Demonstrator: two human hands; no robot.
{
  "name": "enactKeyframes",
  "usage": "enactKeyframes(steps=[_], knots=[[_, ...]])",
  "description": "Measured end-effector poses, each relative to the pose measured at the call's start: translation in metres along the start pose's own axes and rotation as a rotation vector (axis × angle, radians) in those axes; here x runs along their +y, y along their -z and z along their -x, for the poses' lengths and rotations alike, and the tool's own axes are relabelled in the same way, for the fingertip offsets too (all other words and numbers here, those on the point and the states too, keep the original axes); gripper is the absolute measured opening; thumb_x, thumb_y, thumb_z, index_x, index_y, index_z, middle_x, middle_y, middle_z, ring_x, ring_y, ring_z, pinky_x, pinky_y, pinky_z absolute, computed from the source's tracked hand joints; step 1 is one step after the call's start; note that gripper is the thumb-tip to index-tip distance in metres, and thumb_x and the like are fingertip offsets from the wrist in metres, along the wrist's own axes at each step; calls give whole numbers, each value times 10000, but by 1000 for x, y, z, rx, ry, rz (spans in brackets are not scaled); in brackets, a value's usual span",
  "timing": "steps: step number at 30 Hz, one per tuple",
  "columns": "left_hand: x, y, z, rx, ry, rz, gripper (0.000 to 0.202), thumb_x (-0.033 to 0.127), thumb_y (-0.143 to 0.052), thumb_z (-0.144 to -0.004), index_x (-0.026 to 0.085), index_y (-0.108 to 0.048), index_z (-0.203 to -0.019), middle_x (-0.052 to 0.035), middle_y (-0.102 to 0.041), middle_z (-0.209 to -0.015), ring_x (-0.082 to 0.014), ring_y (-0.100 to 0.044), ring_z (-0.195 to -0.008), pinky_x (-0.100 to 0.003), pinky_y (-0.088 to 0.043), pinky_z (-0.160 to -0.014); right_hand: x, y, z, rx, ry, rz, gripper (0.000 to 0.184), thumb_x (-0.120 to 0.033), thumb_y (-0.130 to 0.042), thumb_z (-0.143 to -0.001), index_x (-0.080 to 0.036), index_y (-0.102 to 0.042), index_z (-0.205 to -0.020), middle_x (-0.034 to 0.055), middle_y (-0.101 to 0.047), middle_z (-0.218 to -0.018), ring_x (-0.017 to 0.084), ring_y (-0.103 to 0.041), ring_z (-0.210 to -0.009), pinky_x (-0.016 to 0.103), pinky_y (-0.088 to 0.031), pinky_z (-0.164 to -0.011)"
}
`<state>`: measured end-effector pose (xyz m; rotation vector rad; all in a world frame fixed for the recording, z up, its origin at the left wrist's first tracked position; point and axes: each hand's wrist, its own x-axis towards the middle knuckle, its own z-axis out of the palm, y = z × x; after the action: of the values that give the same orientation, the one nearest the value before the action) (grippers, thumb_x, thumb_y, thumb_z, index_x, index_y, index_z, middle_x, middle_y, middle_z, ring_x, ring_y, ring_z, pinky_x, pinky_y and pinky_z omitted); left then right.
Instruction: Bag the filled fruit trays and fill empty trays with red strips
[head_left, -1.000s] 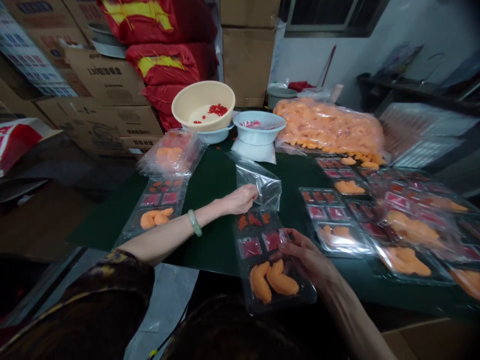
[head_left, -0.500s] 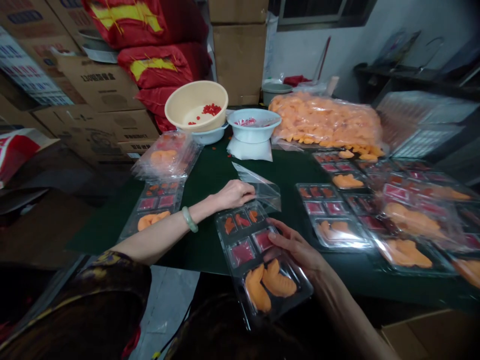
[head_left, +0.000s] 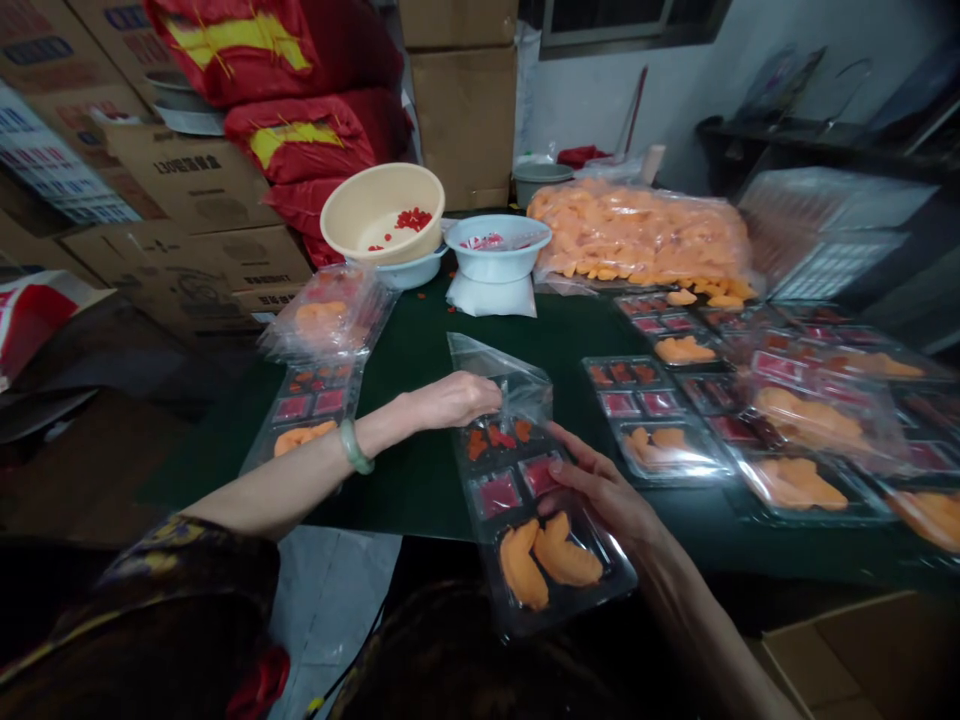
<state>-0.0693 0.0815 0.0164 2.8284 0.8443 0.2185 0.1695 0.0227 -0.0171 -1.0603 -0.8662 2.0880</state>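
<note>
Head view, looking down on a dark green table (head_left: 420,340): the left hand (head_left: 454,400) rests with its fingers closed together at the mouth of a clear plastic bag (head_left: 501,375), though whether it pinches the film is hard to tell. The bag now sleeves over the far end of a clear compartment tray (head_left: 517,470), covering its top row of red-orange pieces (head_left: 499,437). Half a second ago the tray's end only met the bag's mouth. The right hand (head_left: 600,490), fingers slightly spread, curls around the tray's right edge beside the red squares (head_left: 499,493), and two orange slices (head_left: 562,555) fill the near compartment. A jade bangle (head_left: 352,447) circles the left wrist.

Farther along the table, a cream basin (head_left: 349,215) holding red bits sits on a white bowl (head_left: 405,275), next to another white bowl (head_left: 495,235). A large bag of orange slices (head_left: 637,235) lies behind rows of filled trays (head_left: 660,430) on the right, and a bagged tray (head_left: 326,315) lies on the left.
</note>
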Motion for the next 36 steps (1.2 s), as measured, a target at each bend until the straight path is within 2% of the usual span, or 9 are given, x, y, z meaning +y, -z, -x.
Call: enactKeyframes(steps=[2, 4, 8, 16, 24, 28, 30, 33, 36], knots=[[4, -2, 4, 16, 108, 7, 263, 191, -342, -901, 158, -579, -792, -95, -619, -875, -163, -571, -872, -261, -423, -781, 2, 1, 0, -6, 4, -5, 849, -206, -702, -660, -187, -278, -1395, 9, -686, -686, 160, -638, -481, 205, -463, -408], [7, -7, 10, 94, 344, 15, 164, 234, -444, -858, 167, -587, -814, -87, -615, -884, -181, -574, -862, -278, -426, -753, 5, 3, 1, 1, 5, -24, 845, -216, -716, -651, -206, -305, -1389, 7, -690, -692, 157, -641, -488, 202, -465, -425], [8, -23, 22, 213, 731, 59, 232, 317, -505, -821, 148, -558, -671, -52, -580, -647, -175, -567, -636, -263, -405, -574, 8, 2, 6, 13, 18, -84, 844, -248, -740, -642, -241, -329, -1380, -2, -690, -655, 145, -633, -487, 204, -477, -462], [26, -32, 33, 220, 763, 247, 204, 176, -342, -879, 148, -506, -761, 12, -568, -609, -88, -537, -529, -177, -383, -506, 12, -9, 19, 129, 13, -157, 868, -255, -765, -627, -299, -326, -1375, -37, -646, -530, 156, -634, -483, 233, -498, -508], [87, -28, 45, 235, 758, -151, 203, 105, -327, -837, 166, -466, -702, -33, -510, -657, -148, -497, -603, -259, -373, -563, 26, -19, 30, 239, 51, -204, 790, -268, -774, -607, -279, -400, -1303, -28, -668, -640, 176, -645, -518, 273, -516, -507], [113, -39, 61, 209, 715, -124, 228, 119, -326, -856, 169, -473, -689, -39, -514, -659, -149, -503, -619, -254, -398, -555, 35, -28, 26, 302, 53, -141, 633, -328, -764, -620, -266, -446, -1164, -23, -664, -672, 170, -632, -515, 265, -500, -470], [114, -42, 69, 236, 750, -73, 246, 124, -322, -870, 172, -481, -688, -43, -527, -703, -141, -517, -642, -245, -419, -561, 35, -34, 16, 334, 60, -69, 556, -354, -768, -601, -242, -456, -1048, -23, -652, -671, 160, -616, -503, 253, -482, -448], [98, -42, 75, 299, 770, -19, 216, 123, -337, -873, 160, -510, -749, -106, -548, -1045, -149, -567, -842, -250, -477, -679, 29, -41, -12, 321, 105, 108, 466, -389, -721, -639, -227, -426, -961, -27, -606, -636, 158, -588, -499, 261, -469, -438], [72, -42, 73, 276, 713, -10, 203, 118, -327, -872, 118, -527, -843, -172, -464, -1245, -186, -557, -998, -277, -491, -800, 22, -39, -38, 316, 248, 602, 315, -424, -592, -739, -216, -437, -917, 30, -592, -735, 194, -585, -582, 318, -471, -474]])
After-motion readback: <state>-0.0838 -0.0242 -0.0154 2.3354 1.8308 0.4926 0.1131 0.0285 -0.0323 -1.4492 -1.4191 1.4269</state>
